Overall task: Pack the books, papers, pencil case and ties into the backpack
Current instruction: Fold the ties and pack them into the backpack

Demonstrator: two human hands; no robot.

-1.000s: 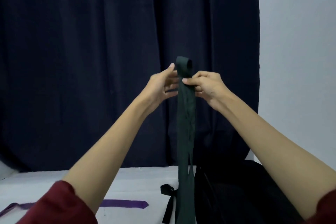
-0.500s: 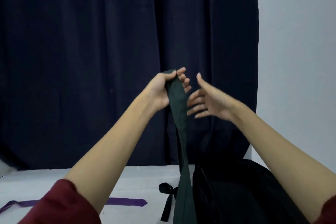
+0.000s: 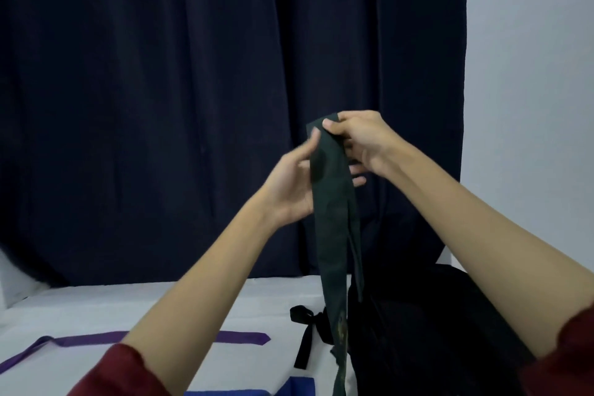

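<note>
- While the dark green tie (image 3: 332,202) hangs doubled from chest height, both hands work its top fold, likely to shorten it for packing.
- Right hand (image 3: 360,141) pinches the folded top end between thumb and curled fingers; this carries the tie's weight.
- Left hand (image 3: 291,190) sits lower, palm against the hanging strip, thumb on the front, fingers reaching behind; looks like a loose hold to steady or slide along, slightly blurred so grip firmness is unclear.
- Tie's tail drops past the table edge in front of the black backpack (image 3: 434,331), which stands at lower right; whether its opening is unzipped cannot be told, too dark.
- Purple tie (image 3: 244,337) lies flat on the white table (image 3: 96,305), left of centre, not yet packed.
- Black ribbon-like tie (image 3: 303,334) lies just beside the backpack, touching or nearly so.
- Blue item (image 3: 299,391) at the bottom edge, mostly cut off; identity unclear.
- Books, papers, pencil case not visible.
- Judgement: folding step under way, insertion not begun.
</note>
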